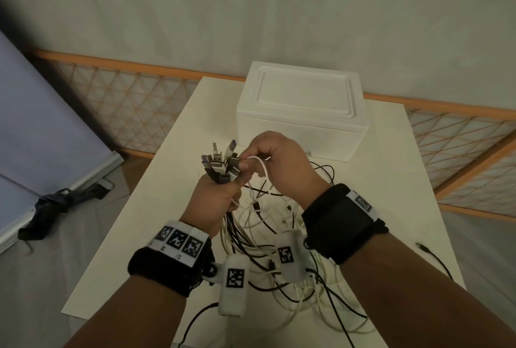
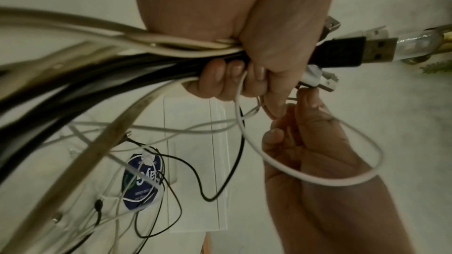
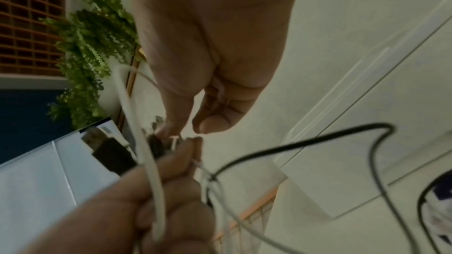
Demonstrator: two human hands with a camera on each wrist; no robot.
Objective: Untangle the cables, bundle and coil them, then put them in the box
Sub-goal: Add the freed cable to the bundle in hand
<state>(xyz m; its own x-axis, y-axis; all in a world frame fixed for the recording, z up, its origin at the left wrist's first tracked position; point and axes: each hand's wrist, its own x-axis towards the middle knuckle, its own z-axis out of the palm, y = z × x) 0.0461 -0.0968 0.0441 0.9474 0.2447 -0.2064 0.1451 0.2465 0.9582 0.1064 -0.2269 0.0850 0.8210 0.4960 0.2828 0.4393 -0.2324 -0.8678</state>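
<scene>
My left hand (image 1: 216,198) grips a bunch of black and white cables just below their USB plugs (image 1: 220,161), which stick up above the fist. The same grip shows in the left wrist view, with a black USB plug (image 2: 349,53) poking out past the left hand (image 2: 244,76). My right hand (image 1: 275,163) is beside the plugs and pinches a thin white cable (image 1: 261,168) that loops over its fingers. The rest of the cables (image 1: 279,258) hang down in a tangle onto the white table (image 1: 156,208). The white foam box (image 1: 303,108) stands closed behind the hands.
A lone black cable (image 1: 435,258) lies near the table's right edge. A lattice panel with an orange frame (image 1: 125,101) runs behind the table. On the floor at left lie a pale board (image 1: 42,135) and a dark cloth (image 1: 55,205).
</scene>
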